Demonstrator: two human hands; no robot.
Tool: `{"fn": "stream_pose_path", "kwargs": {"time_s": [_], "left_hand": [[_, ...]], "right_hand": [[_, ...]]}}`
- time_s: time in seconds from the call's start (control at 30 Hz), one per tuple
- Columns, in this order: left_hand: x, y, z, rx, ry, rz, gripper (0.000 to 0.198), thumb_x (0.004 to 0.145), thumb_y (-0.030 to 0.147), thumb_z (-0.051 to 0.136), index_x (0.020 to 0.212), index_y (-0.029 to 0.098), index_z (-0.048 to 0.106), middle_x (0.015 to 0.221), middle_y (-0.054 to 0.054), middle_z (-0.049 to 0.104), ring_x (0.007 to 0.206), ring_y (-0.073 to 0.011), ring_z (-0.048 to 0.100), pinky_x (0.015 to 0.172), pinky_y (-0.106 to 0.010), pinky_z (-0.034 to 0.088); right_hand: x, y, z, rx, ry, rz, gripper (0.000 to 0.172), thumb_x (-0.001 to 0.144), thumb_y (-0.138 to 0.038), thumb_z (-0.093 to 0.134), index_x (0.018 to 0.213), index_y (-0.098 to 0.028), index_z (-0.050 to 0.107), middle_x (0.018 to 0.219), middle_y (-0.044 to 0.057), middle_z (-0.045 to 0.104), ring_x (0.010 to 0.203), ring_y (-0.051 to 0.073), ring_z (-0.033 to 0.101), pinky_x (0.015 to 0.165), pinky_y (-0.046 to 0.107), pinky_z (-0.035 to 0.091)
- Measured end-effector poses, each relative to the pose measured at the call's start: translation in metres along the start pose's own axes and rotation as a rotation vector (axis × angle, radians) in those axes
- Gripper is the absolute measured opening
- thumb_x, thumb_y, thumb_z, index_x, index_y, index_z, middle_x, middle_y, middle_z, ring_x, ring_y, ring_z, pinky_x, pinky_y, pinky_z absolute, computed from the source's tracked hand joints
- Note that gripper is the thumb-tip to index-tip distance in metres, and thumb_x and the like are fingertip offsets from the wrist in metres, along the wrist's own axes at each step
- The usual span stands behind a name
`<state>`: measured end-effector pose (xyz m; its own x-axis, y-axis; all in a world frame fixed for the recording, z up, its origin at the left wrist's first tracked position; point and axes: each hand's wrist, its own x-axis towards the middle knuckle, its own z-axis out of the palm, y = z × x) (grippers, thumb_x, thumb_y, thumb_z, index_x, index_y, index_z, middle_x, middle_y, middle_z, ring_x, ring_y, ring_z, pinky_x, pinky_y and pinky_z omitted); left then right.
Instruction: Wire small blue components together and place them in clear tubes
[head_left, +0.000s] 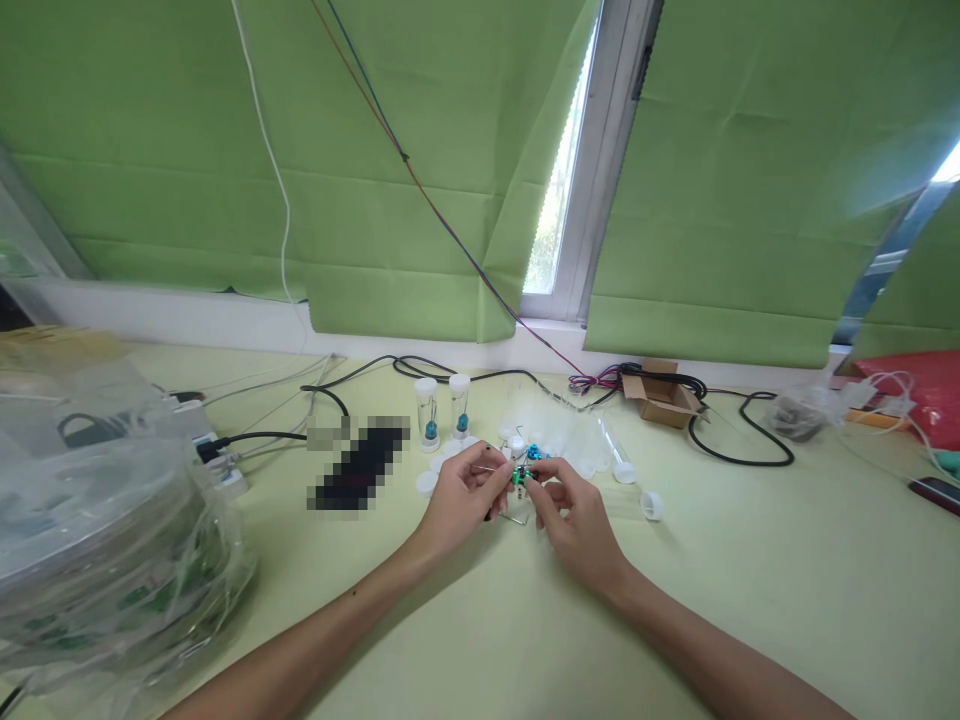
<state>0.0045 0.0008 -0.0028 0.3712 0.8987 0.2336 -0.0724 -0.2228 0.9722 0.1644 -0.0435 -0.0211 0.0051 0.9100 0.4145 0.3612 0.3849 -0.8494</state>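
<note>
My left hand (466,490) and my right hand (571,508) meet over the pale green table (750,580), fingers pinched together on a small green electronic part with thin wire leads (519,484). Bent wire leads stick out below the fingers. Just behind my hands lie several blue parts (533,452) and white caps (427,482). Two upright clear tubes (427,412) with white caps stand behind my left hand, each with a blue part inside. Clear empty tubes (611,448) lie on their sides behind my right hand.
A plastic-wrapped bundle (97,540) fills the left near side. A black device (358,468) lies left of my hands. Black cables (742,440), a small cardboard box (661,392), a clear bag (799,412) and a red bag (919,390) sit along the back under green blinds.
</note>
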Motion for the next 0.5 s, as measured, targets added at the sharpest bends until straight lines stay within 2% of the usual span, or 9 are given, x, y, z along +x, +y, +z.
{"fn": "stream_pose_path", "kwargs": {"time_s": [0.1,0.23,0.3,0.4,0.5], "left_hand": [[-0.0007,0.0002,0.0010,0.005,-0.006,-0.004,0.028,0.083,0.043,0.066,0.077,0.018,0.053,0.063,0.003,0.056,0.046,-0.0090,0.050,0.044,-0.021,0.040],[-0.0014,-0.0005,0.0019,0.009,-0.005,-0.011,0.029,0.081,0.044,0.067,0.075,0.018,0.054,0.064,0.002,0.057,0.046,-0.0086,0.050,0.043,-0.021,0.039],[-0.0013,-0.0012,0.0014,0.013,-0.004,-0.005,0.029,0.082,0.044,0.066,0.075,0.018,0.054,0.063,0.003,0.057,0.046,-0.0088,0.050,0.044,-0.021,0.039],[-0.0005,-0.0021,0.0000,0.019,0.011,0.011,0.028,0.083,0.044,0.065,0.077,0.019,0.055,0.061,0.002,0.057,0.046,-0.0093,0.050,0.045,-0.022,0.041],[-0.0001,-0.0018,-0.0008,0.008,0.022,0.017,0.028,0.082,0.044,0.065,0.078,0.018,0.055,0.062,0.002,0.058,0.046,-0.0097,0.050,0.044,-0.022,0.041]], "right_hand": [[0.0024,0.0014,0.0003,0.014,0.004,-0.001,0.030,0.095,-0.046,0.048,0.087,-0.019,0.058,0.061,-0.002,0.054,0.050,0.013,0.051,0.046,0.024,0.037],[0.0049,0.0051,0.0007,0.017,-0.013,0.023,0.043,0.098,-0.048,0.040,0.067,-0.020,0.050,0.055,-0.002,0.050,0.046,0.011,0.047,0.048,0.024,0.038],[0.0043,0.0051,0.0008,0.042,-0.021,0.039,0.038,0.098,-0.047,0.040,0.076,-0.019,0.054,0.061,-0.001,0.055,0.046,0.011,0.049,0.047,0.024,0.040],[0.0017,0.0025,0.0006,0.073,-0.033,0.034,0.027,0.094,-0.045,0.049,0.102,-0.020,0.055,0.081,0.001,0.061,0.050,0.011,0.055,0.046,0.023,0.041],[-0.0001,0.0006,0.0007,0.082,-0.051,0.015,0.026,0.093,-0.044,0.052,0.107,-0.021,0.053,0.084,0.001,0.060,0.052,0.011,0.057,0.045,0.022,0.041]]}}
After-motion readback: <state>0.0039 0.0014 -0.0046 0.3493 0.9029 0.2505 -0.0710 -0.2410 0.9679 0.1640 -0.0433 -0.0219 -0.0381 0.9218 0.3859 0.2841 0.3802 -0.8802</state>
